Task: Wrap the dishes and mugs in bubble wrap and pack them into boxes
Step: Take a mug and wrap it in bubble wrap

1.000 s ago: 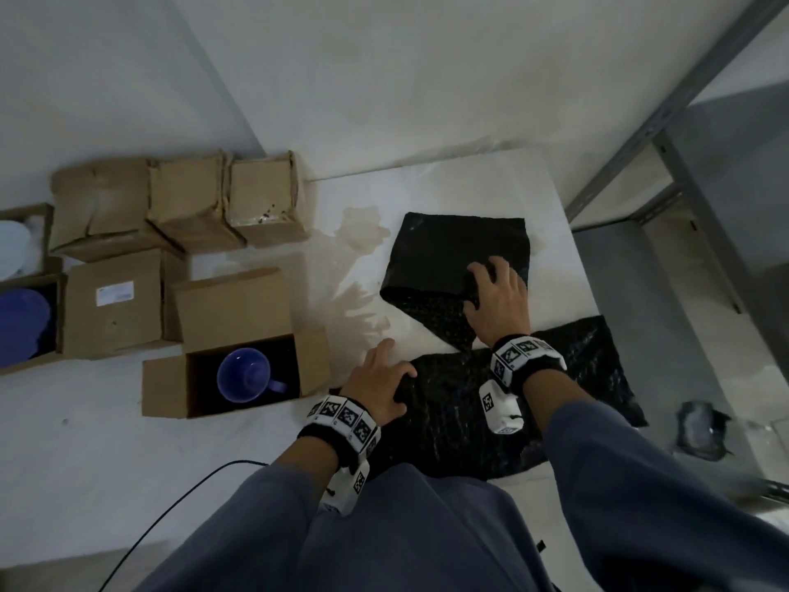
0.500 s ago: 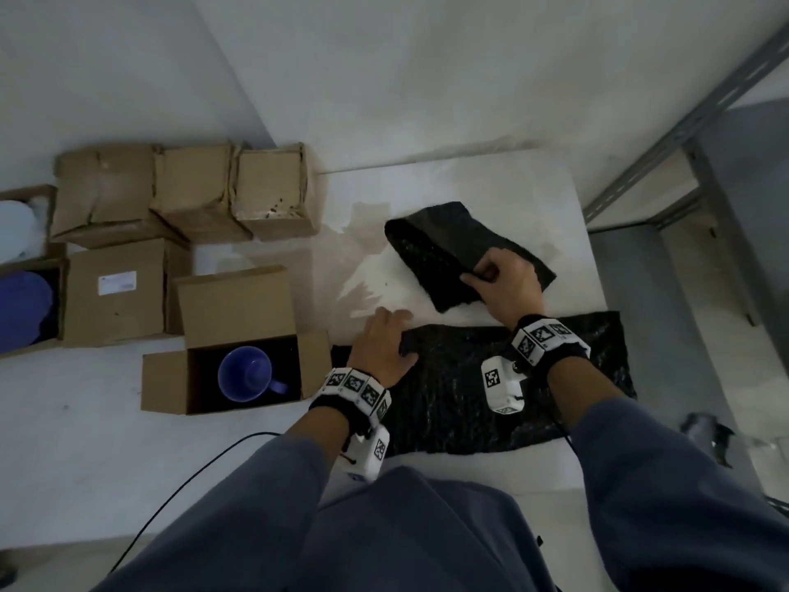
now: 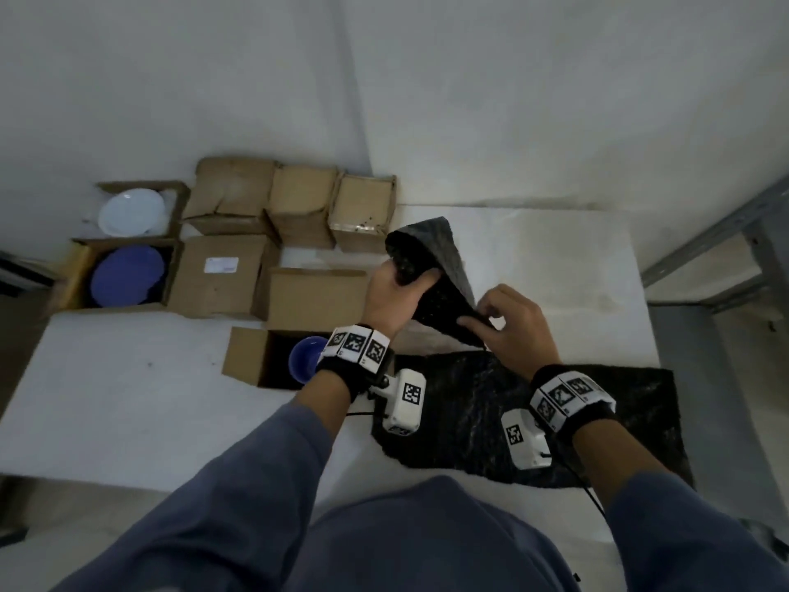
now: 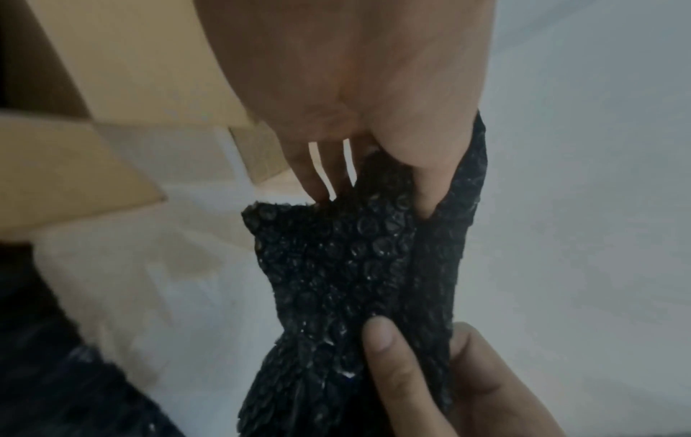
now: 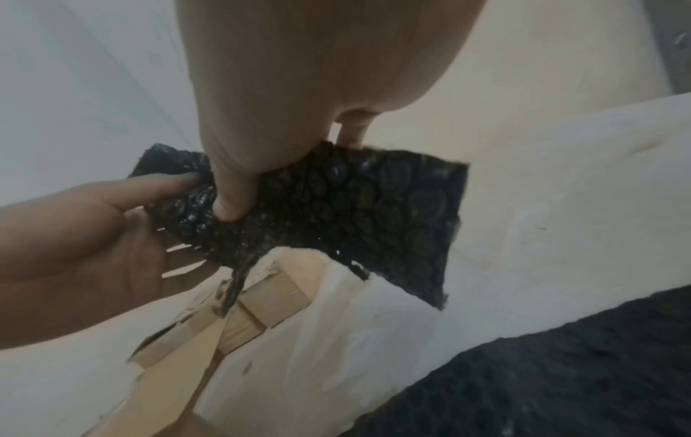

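From the head camera we see only part of the blue mug (image 3: 304, 361): our left wrist covers its near side as it lies in the open box (image 3: 252, 356) on the white table (image 3: 128, 390). Further left, one open box holds a white plate (image 3: 130, 212), another a blue plate (image 3: 127, 275); four more boxes look closed. Our left hand (image 3: 390, 299) grips the black bubble wrap (image 3: 431, 271) above the table, and our right hand (image 3: 510, 326) pinches its near end. A second black sheet (image 3: 469, 416) lies flat below.

On the left wrist camera the box edges are blurred; the thumb (image 4: 422, 165) and fingers clamp the bubbled wrap.

On the right wrist camera, our thumb (image 5: 233, 189) presses into the wrap's glossy bubbles.
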Demonstrator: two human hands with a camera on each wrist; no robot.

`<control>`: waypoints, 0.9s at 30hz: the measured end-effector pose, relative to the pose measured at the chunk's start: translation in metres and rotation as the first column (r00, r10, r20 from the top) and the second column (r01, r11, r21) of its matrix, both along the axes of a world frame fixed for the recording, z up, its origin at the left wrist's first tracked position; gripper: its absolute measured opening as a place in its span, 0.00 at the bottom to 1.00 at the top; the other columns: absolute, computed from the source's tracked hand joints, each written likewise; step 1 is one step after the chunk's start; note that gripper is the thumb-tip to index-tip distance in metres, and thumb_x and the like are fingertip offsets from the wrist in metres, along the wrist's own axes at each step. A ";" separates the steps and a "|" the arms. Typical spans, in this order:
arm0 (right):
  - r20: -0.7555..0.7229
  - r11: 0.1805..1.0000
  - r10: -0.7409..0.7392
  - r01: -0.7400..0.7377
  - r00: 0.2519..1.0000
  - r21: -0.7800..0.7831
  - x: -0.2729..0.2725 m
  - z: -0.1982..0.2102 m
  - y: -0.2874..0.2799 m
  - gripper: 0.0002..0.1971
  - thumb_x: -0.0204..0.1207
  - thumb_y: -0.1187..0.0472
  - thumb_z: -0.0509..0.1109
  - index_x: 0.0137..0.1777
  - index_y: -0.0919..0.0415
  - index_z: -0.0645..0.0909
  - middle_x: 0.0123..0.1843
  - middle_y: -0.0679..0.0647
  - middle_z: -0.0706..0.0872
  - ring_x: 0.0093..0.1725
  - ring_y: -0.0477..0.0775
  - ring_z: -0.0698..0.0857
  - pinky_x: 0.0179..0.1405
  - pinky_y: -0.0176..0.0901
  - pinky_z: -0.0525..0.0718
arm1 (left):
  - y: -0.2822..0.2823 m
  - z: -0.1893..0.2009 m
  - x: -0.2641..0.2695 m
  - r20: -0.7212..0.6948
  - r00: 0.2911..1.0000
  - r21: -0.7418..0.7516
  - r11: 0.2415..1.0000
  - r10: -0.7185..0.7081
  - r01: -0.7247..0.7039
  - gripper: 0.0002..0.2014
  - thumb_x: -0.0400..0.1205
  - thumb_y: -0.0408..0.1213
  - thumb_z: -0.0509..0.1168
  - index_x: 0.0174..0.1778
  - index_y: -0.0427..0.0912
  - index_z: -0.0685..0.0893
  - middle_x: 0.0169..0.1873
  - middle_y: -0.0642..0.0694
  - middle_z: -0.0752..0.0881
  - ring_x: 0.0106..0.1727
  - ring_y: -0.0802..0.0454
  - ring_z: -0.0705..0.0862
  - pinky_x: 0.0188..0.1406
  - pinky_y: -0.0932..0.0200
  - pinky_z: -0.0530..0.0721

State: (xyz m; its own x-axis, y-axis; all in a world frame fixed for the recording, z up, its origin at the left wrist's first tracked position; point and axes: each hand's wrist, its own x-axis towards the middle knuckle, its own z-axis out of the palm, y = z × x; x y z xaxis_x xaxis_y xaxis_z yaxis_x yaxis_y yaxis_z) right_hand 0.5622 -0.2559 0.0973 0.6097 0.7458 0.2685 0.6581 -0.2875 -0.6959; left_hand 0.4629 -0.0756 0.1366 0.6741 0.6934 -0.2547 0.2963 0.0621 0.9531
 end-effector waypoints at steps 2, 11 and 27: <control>0.025 1.000 0.013 -0.013 1.000 0.007 -0.008 0.007 0.008 0.16 0.72 0.60 0.80 0.35 0.59 0.74 0.35 0.49 0.76 0.33 0.53 0.75 0.31 0.51 0.77 | 0.015 0.006 -0.017 -0.004 0.998 0.067 0.996 0.056 -0.056 0.10 0.75 0.35 0.75 0.52 0.39 0.88 0.46 0.48 0.91 0.51 0.53 0.89 0.52 0.57 0.86; 0.166 0.996 -0.093 0.089 0.982 0.028 -0.028 0.038 0.041 0.08 0.70 0.68 0.75 0.48 0.58 0.85 0.45 0.49 0.83 0.39 0.53 0.82 0.35 0.44 0.81 | 0.115 0.036 -0.117 -0.052 0.989 0.756 0.652 0.136 -0.050 0.13 0.71 0.28 0.70 0.43 0.51 0.83 0.41 0.54 0.87 0.44 0.52 0.84 0.46 0.46 0.84; 0.143 0.752 0.471 -0.311 0.871 -0.581 -0.124 -0.008 0.065 0.25 0.70 0.35 0.64 0.57 0.50 0.86 0.47 0.49 0.77 0.48 0.53 0.80 0.45 0.47 0.72 | 0.116 -0.038 -0.266 -0.861 0.507 0.463 0.480 0.044 0.745 0.30 0.70 0.50 0.76 0.70 0.57 0.82 0.68 0.49 0.79 0.70 0.47 0.76 0.65 0.40 0.60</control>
State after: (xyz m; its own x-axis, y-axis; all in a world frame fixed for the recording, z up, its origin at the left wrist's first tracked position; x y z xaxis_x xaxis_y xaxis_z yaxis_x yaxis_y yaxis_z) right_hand 0.4381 -0.1910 0.0894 0.1965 0.9717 -0.1311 0.9274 -0.2276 -0.2968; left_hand 0.1967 0.0400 0.0985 0.7480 0.5855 -0.3126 0.6096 -0.7923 -0.0252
